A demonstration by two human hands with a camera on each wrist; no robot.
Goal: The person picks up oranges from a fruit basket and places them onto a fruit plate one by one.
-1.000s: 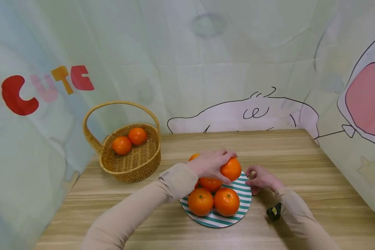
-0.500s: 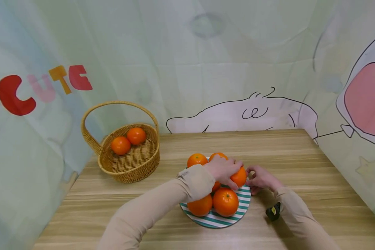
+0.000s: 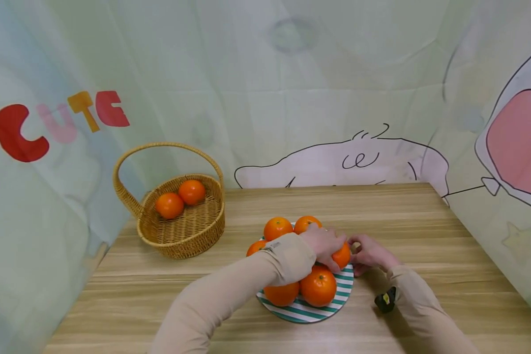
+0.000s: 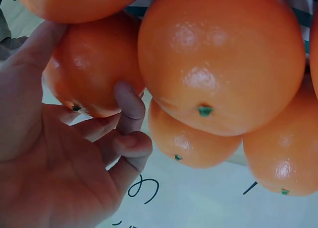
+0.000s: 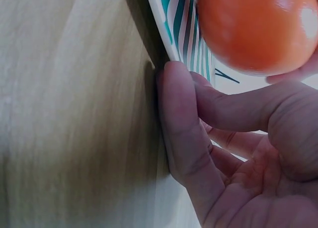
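My left hand (image 3: 324, 246) reaches across the striped green-and-white plate (image 3: 311, 313) and grips an orange (image 3: 342, 255) at its right side. In the left wrist view, the thumb and fingers curl round that orange (image 4: 94, 64), which sits right beside a larger-looking orange (image 4: 218, 59). Several other oranges (image 3: 318, 286) cover the plate, some partly hidden by the left sleeve. At the plate's right edge, my right hand (image 3: 369, 253) pinches the rim (image 5: 171, 51) between thumb and fingers, with the gripped orange just above the stripes in the right wrist view.
A wicker basket (image 3: 190, 246) with a tall handle stands at the back left of the wooden table (image 3: 402, 211), holding two oranges (image 3: 170, 205). A printed curtain (image 3: 248, 98) hangs behind the table and at its sides. A black device (image 3: 385, 300) sits at the right wrist.
My left hand has carried its orange down and toward the plate's right edge. More oranges at the back of the plate have come into sight. The right hand stays at the rim.
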